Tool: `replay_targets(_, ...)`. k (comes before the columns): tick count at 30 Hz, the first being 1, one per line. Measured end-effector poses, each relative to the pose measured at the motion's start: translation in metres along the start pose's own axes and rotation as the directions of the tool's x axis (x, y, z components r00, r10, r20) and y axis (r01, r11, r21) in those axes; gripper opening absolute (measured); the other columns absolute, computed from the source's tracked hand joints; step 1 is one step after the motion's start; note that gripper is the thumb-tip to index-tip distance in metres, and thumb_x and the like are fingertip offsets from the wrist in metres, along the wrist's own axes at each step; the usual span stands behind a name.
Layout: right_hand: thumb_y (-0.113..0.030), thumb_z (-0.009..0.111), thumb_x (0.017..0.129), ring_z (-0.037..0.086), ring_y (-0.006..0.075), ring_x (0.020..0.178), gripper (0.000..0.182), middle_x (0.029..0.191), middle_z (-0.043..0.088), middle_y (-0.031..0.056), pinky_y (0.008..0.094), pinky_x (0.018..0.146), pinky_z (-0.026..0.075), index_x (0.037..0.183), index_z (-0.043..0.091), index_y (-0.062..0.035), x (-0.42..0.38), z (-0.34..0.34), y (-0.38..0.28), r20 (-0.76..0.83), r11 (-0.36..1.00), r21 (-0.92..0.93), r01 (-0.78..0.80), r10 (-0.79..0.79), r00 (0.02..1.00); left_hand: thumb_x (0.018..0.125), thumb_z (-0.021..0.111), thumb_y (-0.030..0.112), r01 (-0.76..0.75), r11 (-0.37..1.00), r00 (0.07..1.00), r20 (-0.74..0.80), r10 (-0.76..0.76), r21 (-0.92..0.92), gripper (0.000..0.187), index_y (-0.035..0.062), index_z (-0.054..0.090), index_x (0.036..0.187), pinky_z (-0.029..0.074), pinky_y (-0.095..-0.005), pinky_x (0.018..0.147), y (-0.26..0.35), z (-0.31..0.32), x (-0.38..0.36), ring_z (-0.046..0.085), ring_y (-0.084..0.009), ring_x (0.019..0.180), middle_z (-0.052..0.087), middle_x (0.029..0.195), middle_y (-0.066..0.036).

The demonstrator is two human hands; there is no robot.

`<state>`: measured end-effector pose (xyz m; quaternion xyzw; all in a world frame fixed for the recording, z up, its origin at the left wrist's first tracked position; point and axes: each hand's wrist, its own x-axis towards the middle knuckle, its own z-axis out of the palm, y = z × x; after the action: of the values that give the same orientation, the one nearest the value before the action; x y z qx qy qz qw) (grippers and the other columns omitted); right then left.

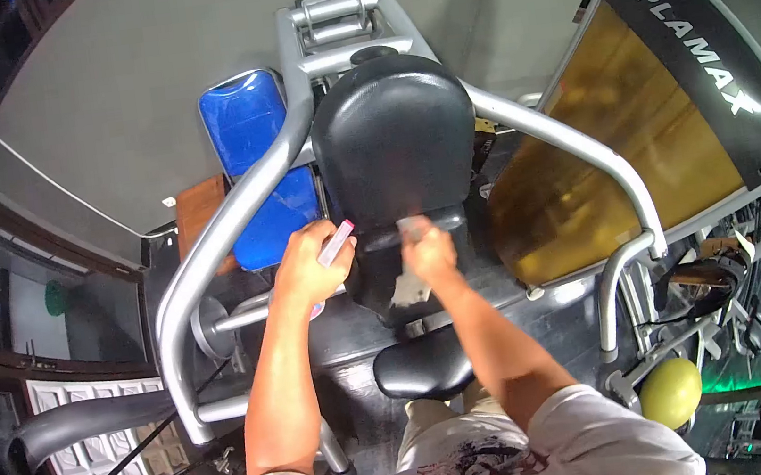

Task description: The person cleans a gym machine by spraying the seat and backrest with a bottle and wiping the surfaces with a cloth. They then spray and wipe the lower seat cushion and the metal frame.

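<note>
My left hand (310, 267) is closed around what looks like a spray bottle (336, 243), with a pale head and a pink tip. A bit of coloured label shows below the fingers, and the rest is hidden by the hand. Bunched in my right hand (432, 252) is a light grey cloth (409, 289), its loose end hanging down; this hand is slightly blurred. Both hands are in front of the black padded backrest (395, 136) of a gym machine, near its lower edge. Closer to me is a black padded seat (423, 365).
The machine's silver tube frame (233, 199) curves around both sides. Behind it on the left stands a blue padded bench (274, 217). At right are a large PLAMAX panel (633, 130) and a yellow-green ball (671, 394). White moulded panels (109, 461) lie at lower left.
</note>
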<state>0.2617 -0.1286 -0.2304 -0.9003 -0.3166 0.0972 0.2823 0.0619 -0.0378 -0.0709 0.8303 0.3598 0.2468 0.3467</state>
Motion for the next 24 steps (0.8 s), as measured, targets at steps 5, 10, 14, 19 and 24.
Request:
replay_targets(5,-0.024,0.064,0.091,0.071,0.0454,0.093,0.029,0.093,0.073,0.0270,0.0516,0.080,0.058,0.115,0.068,-0.0087,0.030,-0.044,0.041,-0.241,0.963,0.252,-0.100,0.163,0.957,0.084,0.074,0.019,-0.082,0.997,0.996,-0.047,0.082,0.002,0.021,-0.0010,0.069,0.085,0.051,-0.0441,0.069,-0.001,0.004,0.003,0.069,-0.0401,0.079,0.068,0.083,-0.023)
replay_targets(10,-0.033,0.068,0.088,0.070,0.0481,0.095,0.034,0.096,0.073,0.0261,0.0531,0.084,0.057,0.121,0.068,-0.0235,-0.015,0.005,0.005,-0.084,0.976,0.192,-0.107,0.125,0.989,0.083,0.075,0.019,-0.080,0.997,0.997,0.000,0.080,-0.002,0.021,-0.0013,0.067,0.083,0.050,-0.0434,0.067,0.008,0.009,0.002,0.068,-0.0394,0.075,0.067,0.080,-0.022)
replay_targets(14,-0.040,0.068,0.089,0.070,0.0477,0.097,0.033,0.097,0.073,0.0253,0.0529,0.087,0.057,0.121,0.069,-0.0303,-0.010,-0.017,0.011,0.067,0.978,0.123,-0.166,0.159,0.985,0.083,0.075,0.017,-0.075,0.997,0.997,-0.030,0.075,0.013,0.020,-0.0013,0.067,0.082,0.050,-0.0437,0.066,0.002,0.004,0.003,0.068,-0.0396,0.074,0.067,0.080,-0.023)
replay_targets(19,-0.027,0.065,0.093,0.072,0.0426,0.093,0.027,0.094,0.074,0.0235,0.0519,0.080,0.057,0.120,0.069,-0.0226,-0.003,0.000,0.010,-0.239,0.878,0.476,-0.037,0.170,0.956,0.083,0.075,0.016,-0.121,0.993,0.983,-0.140,0.119,-0.005,0.020,-0.0025,0.066,0.081,0.050,-0.0443,0.066,0.004,-0.002,0.004,0.068,-0.0400,0.075,0.066,0.080,-0.023)
replay_targets(24,-0.038,0.065,0.090,0.069,0.0514,0.088,0.029,0.088,0.071,0.0279,0.0572,0.080,0.056,0.117,0.070,-0.0267,-0.044,0.043,-0.051,0.036,0.978,0.198,-0.071,0.065,0.997,0.083,0.075,0.012,-0.106,0.994,0.974,-0.205,0.100,-0.017,0.018,-0.0029,0.065,0.081,0.050,-0.0435,0.065,0.001,-0.014,0.002,0.067,-0.0404,0.073,0.066,0.079,-0.022)
